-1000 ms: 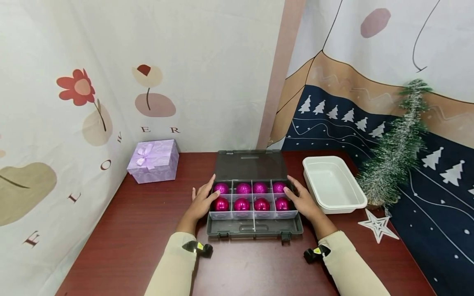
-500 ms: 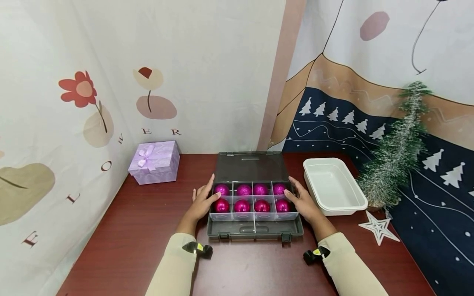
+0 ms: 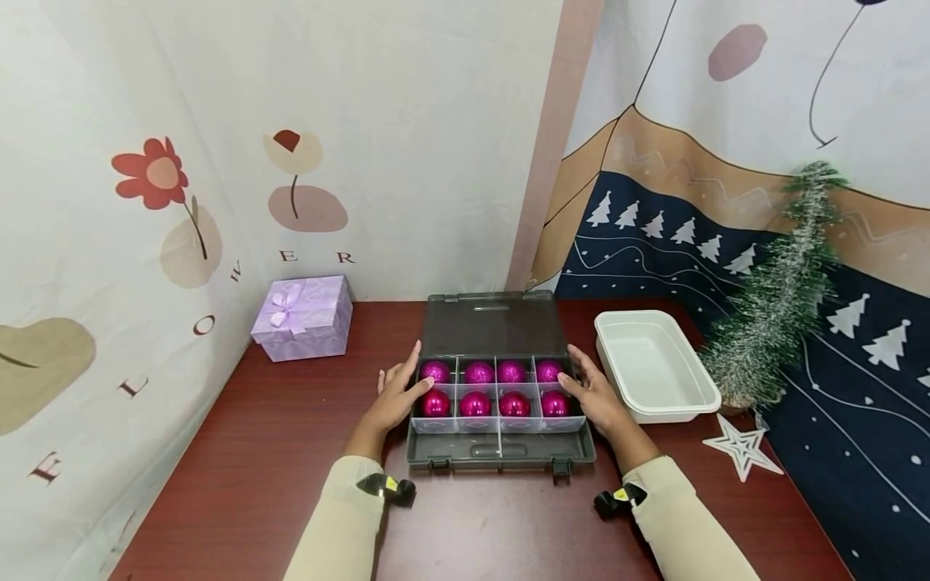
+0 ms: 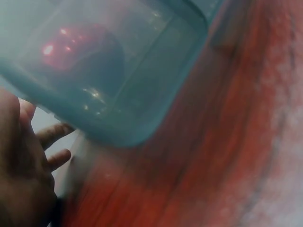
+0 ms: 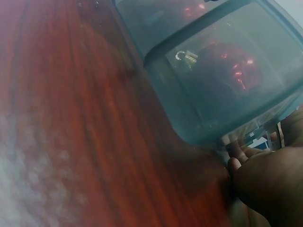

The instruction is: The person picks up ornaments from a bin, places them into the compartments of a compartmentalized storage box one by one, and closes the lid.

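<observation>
A dark, see-through divided storage box (image 3: 465,445) lies on the table with its lid (image 3: 494,329) folded back. Glossy magenta ball ornaments (image 3: 475,403) fill its front compartments, and glittery magenta ball ornaments (image 3: 478,372) fill the row behind. My left hand (image 3: 392,399) holds the box's left side, thumb over the rim and fingers along the outer wall. Opposite it, my right hand (image 3: 597,397) holds the right side the same way. Through the clear wall in the left wrist view a red ball ornament (image 4: 80,47) shows; the right wrist view has another ball ornament (image 5: 234,71).
A white rectangular tub (image 3: 657,363) stands right of the box, close to my right hand. Beyond it are a frosted small Christmas tree (image 3: 777,307) and a white star ornament (image 3: 743,445). A lilac gift box (image 3: 303,319) sits at the back left of the reddish-brown table (image 3: 276,452).
The head view has shifted very slightly. Both hands and the storage box keep their places.
</observation>
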The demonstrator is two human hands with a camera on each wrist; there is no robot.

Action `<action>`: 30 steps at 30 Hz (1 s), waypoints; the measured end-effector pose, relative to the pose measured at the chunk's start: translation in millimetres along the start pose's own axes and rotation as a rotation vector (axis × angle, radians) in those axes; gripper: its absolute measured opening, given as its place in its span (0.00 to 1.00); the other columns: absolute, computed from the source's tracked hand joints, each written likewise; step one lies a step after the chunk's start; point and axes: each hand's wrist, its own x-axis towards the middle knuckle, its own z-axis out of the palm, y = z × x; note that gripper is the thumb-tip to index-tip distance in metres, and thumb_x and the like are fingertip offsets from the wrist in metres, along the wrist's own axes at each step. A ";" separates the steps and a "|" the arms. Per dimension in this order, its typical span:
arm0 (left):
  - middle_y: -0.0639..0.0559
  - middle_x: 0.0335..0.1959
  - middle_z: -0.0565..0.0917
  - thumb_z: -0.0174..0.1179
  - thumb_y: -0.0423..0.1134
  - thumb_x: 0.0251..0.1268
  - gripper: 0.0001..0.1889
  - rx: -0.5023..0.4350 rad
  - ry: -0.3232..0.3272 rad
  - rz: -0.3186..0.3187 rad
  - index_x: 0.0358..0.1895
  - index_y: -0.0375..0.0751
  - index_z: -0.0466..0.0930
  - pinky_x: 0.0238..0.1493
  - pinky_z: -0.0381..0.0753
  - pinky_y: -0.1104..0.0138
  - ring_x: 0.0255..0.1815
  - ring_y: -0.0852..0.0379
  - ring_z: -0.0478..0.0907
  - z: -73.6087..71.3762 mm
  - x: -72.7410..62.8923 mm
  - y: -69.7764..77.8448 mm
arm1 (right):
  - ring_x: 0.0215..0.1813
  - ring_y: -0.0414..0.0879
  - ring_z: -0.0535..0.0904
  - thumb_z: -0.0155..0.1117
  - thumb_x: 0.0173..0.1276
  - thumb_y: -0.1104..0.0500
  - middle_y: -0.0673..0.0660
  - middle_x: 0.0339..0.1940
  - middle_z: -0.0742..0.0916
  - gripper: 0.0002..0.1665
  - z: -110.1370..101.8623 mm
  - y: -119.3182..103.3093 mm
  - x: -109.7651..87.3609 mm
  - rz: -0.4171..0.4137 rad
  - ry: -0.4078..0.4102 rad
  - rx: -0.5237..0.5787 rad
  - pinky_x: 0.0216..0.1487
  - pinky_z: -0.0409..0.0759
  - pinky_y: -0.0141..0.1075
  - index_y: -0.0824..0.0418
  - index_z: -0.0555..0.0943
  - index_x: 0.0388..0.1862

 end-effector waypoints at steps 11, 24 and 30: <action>0.35 0.88 0.62 0.56 0.61 0.82 0.48 -0.006 0.025 0.035 0.92 0.58 0.37 0.84 0.14 0.33 0.88 0.31 0.47 1.6 -2.7 3.3 | 0.93 0.70 0.42 0.57 0.86 0.64 0.74 0.92 0.51 0.48 -0.2 4.1 3.2 -0.021 -0.006 0.041 0.92 0.38 0.64 0.65 0.41 0.92; 0.33 0.90 0.57 0.60 0.52 0.81 0.50 0.002 0.024 0.050 0.92 0.47 0.37 0.83 0.17 0.30 0.88 0.31 0.46 -1.7 -6.3 10.0 | 0.92 0.72 0.43 0.57 0.87 0.61 0.72 0.93 0.51 0.50 -2.7 4.7 1.1 -0.051 -0.023 -0.050 0.90 0.41 0.70 0.61 0.38 0.93; 0.38 0.92 0.54 0.59 0.49 0.82 0.47 0.024 0.029 0.047 0.92 0.45 0.39 0.84 0.18 0.31 0.90 0.32 0.45 -1.3 -5.0 9.2 | 0.91 0.72 0.49 0.57 0.88 0.59 0.73 0.91 0.55 0.49 -2.6 4.7 -0.7 -0.068 -0.002 -0.145 0.89 0.47 0.69 0.61 0.41 0.93</action>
